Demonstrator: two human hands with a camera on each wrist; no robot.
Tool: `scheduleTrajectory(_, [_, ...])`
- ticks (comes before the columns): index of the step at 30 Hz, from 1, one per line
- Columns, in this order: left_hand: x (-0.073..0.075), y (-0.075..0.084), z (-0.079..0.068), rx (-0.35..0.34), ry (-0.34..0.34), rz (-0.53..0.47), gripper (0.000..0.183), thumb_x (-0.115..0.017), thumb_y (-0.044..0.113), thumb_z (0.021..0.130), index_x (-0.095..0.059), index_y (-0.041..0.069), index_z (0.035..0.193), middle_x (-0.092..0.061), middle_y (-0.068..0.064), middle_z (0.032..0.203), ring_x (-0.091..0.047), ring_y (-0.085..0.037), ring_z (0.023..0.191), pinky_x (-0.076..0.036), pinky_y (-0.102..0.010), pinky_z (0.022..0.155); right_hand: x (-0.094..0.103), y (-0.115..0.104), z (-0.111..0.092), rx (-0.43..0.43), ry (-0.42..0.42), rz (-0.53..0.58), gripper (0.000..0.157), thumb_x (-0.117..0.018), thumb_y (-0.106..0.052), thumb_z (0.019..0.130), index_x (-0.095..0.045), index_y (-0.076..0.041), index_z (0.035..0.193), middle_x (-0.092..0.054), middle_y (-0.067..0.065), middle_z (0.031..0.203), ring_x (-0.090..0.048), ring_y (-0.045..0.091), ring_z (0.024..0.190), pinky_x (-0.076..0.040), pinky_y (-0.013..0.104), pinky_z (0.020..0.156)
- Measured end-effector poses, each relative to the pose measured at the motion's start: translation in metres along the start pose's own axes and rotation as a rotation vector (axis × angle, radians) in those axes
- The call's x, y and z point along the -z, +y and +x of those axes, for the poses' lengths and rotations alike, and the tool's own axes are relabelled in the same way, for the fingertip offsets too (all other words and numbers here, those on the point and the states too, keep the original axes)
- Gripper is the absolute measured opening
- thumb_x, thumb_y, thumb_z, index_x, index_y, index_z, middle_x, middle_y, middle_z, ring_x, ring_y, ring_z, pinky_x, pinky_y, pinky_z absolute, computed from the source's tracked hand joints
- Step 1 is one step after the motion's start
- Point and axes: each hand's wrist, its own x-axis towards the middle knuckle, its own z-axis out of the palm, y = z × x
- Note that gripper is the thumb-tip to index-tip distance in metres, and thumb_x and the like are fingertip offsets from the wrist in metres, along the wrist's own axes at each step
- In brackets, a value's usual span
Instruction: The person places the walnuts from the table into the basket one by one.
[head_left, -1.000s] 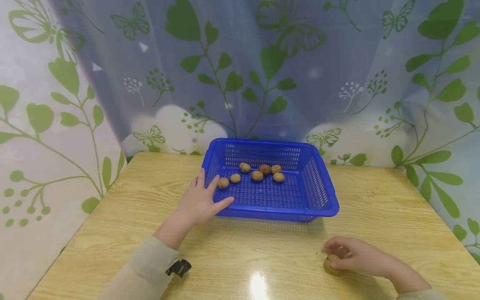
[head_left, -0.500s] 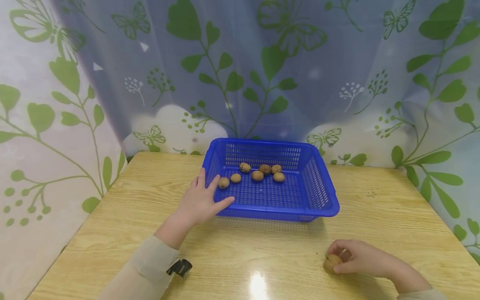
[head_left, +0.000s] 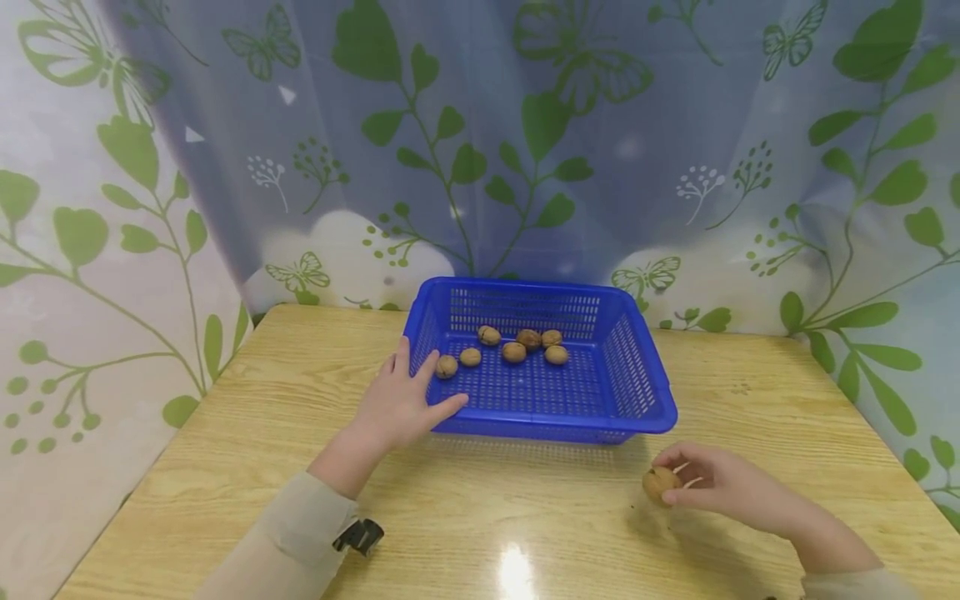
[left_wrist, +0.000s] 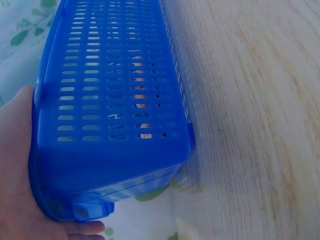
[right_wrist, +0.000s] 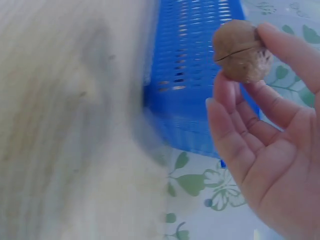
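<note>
My right hand [head_left: 731, 487] pinches a walnut [head_left: 661, 485] between thumb and fingertips, just above the table. In the right wrist view the walnut [right_wrist: 242, 51] shows its seam, with the blue basket behind it. My left hand [head_left: 397, 407] rests on the near left corner of the blue plastic basket [head_left: 525, 419], its fingers straight and spread. In the left wrist view that hand [left_wrist: 17, 170] lies against the basket rim. Several walnuts lie on the basket floor, among them one [head_left: 446, 367] by my left fingers and one [head_left: 557, 355] farther right.
The basket stands on a wood-grain table [head_left: 480, 508] towards its back edge. Behind it hangs a curtain [head_left: 480, 150] printed with leaves and butterflies. A black clip [head_left: 358, 537] sits at my left sleeve.
My right hand has lifted the walnut off the table and moved it slightly towards the basket. My left hand, the basket and the walnuts in it stay in place.
</note>
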Motion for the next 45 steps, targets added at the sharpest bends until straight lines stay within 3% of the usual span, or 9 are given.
scheduleTrajectory(7, [-0.001, -0.001, 0.001, -0.003, 0.007, -0.004, 0.09, -0.035, 0.074, 0.084, -0.026, 0.011, 0.148, -0.003, -0.029, 0.151, -0.018, -0.048, 0.133, -0.027, -0.058, 0.101, 0.017, -0.016, 0.005, -0.056, 0.072, 0.07, 0.039, -0.06, -0.017, 0.092, -0.05, 0.004, 0.122, -0.053, 0.02, 0.119, -0.057, 0.01, 0.098, -0.05, 0.029, 0.076])
scheduleTrajectory(14, [-0.004, -0.002, 0.002, -0.006, 0.016, 0.0, 0.092, -0.032, 0.076, 0.083, -0.026, 0.011, 0.148, -0.003, -0.029, 0.151, -0.019, -0.048, 0.133, -0.028, -0.058, 0.101, 0.027, -0.026, 0.015, -0.1, 0.149, 0.047, 0.043, -0.061, -0.021, 0.092, -0.049, 0.004, 0.125, -0.054, 0.018, 0.121, -0.056, 0.02, 0.102, -0.048, 0.032, 0.08])
scheduleTrajectory(23, [-0.005, -0.003, 0.002, -0.002, 0.019, -0.012, 0.094, -0.032, 0.077, 0.082, -0.027, 0.011, 0.148, -0.002, -0.029, 0.151, -0.019, -0.048, 0.133, -0.028, -0.059, 0.101, 0.043, -0.035, 0.043, -0.068, 0.138, 0.064, 0.042, -0.057, -0.021, 0.094, -0.047, 0.004, 0.126, -0.056, 0.016, 0.117, -0.053, 0.028, 0.108, -0.043, 0.044, 0.088])
scheduleTrajectory(30, [-0.004, -0.002, 0.002, -0.005, 0.016, -0.007, 0.093, -0.032, 0.076, 0.083, -0.026, 0.011, 0.148, -0.002, -0.029, 0.151, -0.019, -0.048, 0.133, -0.028, -0.059, 0.1, 0.059, -0.037, 0.069, -0.092, 0.143, 0.066, 0.045, -0.057, -0.028, 0.094, -0.047, 0.0, 0.129, -0.054, 0.015, 0.121, -0.05, 0.033, 0.113, -0.04, 0.051, 0.093])
scheduleTrajectory(35, [-0.003, 0.0, 0.003, -0.003, 0.007, -0.01, 0.091, -0.034, 0.075, 0.084, -0.026, 0.011, 0.148, -0.002, -0.029, 0.151, -0.019, -0.048, 0.133, -0.028, -0.059, 0.1, 0.07, -0.041, 0.091, -0.099, 0.14, 0.14, 0.05, -0.058, -0.028, 0.093, -0.044, 0.003, 0.129, -0.053, 0.018, 0.121, -0.054, 0.03, 0.11, -0.043, 0.044, 0.093])
scheduleTrajectory(45, [-0.005, -0.002, 0.003, -0.016, 0.02, -0.019, 0.093, -0.033, 0.076, 0.082, -0.028, 0.01, 0.148, -0.002, -0.03, 0.15, -0.02, -0.049, 0.132, -0.029, -0.059, 0.1, 0.089, -0.054, 0.126, -0.119, 0.133, 0.218, 0.052, -0.055, -0.027, 0.095, -0.04, 0.006, 0.132, -0.047, 0.02, 0.129, -0.045, 0.029, 0.12, -0.041, 0.035, 0.097])
